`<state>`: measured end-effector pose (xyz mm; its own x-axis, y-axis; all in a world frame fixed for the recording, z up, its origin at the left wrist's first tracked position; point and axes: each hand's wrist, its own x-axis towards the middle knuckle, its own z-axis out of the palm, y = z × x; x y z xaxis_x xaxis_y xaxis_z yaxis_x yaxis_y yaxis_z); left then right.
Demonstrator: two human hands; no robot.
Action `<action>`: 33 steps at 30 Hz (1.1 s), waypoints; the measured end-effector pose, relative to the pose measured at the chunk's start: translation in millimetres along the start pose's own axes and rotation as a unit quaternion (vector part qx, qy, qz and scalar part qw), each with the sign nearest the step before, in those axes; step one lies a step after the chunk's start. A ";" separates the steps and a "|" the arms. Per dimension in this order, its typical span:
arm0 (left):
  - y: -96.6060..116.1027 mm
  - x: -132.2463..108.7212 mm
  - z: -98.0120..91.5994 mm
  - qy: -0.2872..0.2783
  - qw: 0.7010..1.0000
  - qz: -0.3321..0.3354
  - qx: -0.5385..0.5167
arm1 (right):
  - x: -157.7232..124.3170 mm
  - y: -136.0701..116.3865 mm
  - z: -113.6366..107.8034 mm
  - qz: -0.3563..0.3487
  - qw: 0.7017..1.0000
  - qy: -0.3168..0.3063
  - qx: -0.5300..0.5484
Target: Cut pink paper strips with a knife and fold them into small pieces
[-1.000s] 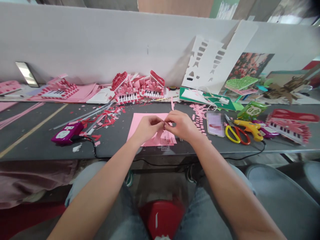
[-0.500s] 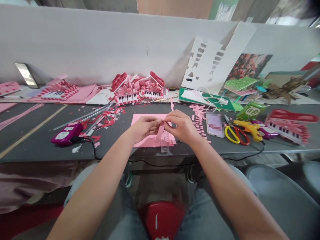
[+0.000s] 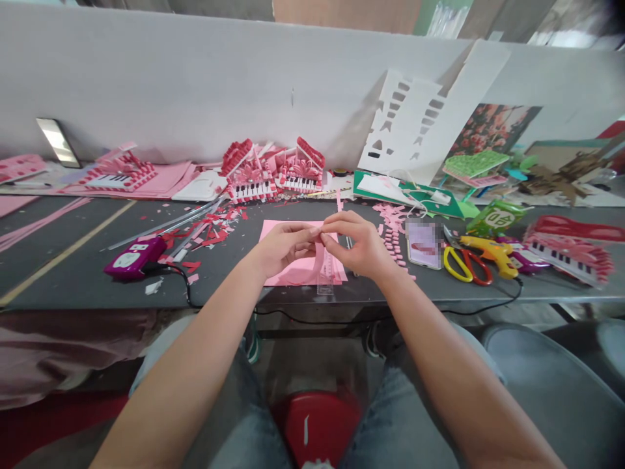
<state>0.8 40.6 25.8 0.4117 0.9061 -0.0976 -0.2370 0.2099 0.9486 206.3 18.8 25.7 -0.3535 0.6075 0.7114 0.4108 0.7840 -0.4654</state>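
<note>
My left hand (image 3: 289, 246) and my right hand (image 3: 355, 243) meet fingertip to fingertip above a pink sheet (image 3: 273, 277) on the dark table. Both are closed in a pinch on a pink paper strip (image 3: 318, 264), which hangs in a curve below the fingers. The strip's upper end is hidden by the fingertips. A clear ruler (image 3: 325, 286) lies on the sheet under the hands, partly covered. Right of my right hand are rows of small pink rolled pieces (image 3: 393, 244).
Scissors (image 3: 463, 264), a yellow glue gun (image 3: 491, 253) and a phone (image 3: 424, 244) lie to the right. A purple box (image 3: 135, 258) with a black cable stands left, near red scraps (image 3: 208, 233). Paper pianos (image 3: 251, 179) stand along the back by the white partition (image 3: 195, 85).
The hanging strip has swung from a straight slant into a curve toward the left. My fingertips have drawn closer together. The view has shifted slightly.
</note>
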 end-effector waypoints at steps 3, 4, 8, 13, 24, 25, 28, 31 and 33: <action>-3.0 1.1 0.3 0.012 0.999 0.025 -0.026 | -2.6 -1.8 6.6 0.043 0.998 -0.003 0.053; -4.4 1.8 1.1 0.018 0.999 0.033 -0.034 | -3.5 -3.0 10.5 0.053 0.997 0.001 0.049; -11.6 5.1 9.1 0.067 0.995 0.045 -0.065 | -5.5 -7.0 28.8 0.094 0.994 0.048 -0.015; -13.8 4.3 16.0 0.074 0.991 0.043 -0.100 | -3.2 -2.5 34.5 0.115 0.989 0.093 -0.007; 12.7 -6.0 -16.3 -0.091 0.982 -0.133 0.095 | 0.4 0.5 -5.6 0.049 0.986 -0.120 0.103; 13.1 -6.3 -16.4 -0.106 0.979 -0.141 0.104 | 0.7 -0.8 -7.7 0.046 0.984 -0.131 0.109; 10.5 -5.6 -11.8 -0.112 0.982 -0.127 0.084 | 1.2 -4.7 -7.2 0.045 0.989 -0.102 0.101; 2.1 -3.2 -0.9 -0.054 0.997 -0.058 0.002 | 1.4 -6.9 1.2 0.041 0.998 0.004 0.043; -4.7 -1.8 7.2 -0.013 0.999 -0.020 -0.048 | 1.5 -7.2 7.5 0.033 0.998 0.060 -0.005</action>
<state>7.5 35.3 23.6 0.4447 0.8869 -0.1256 -0.3036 0.2811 0.9104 196.5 15.1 26.2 -0.2219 0.6373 0.7380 0.4377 0.7414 -0.5086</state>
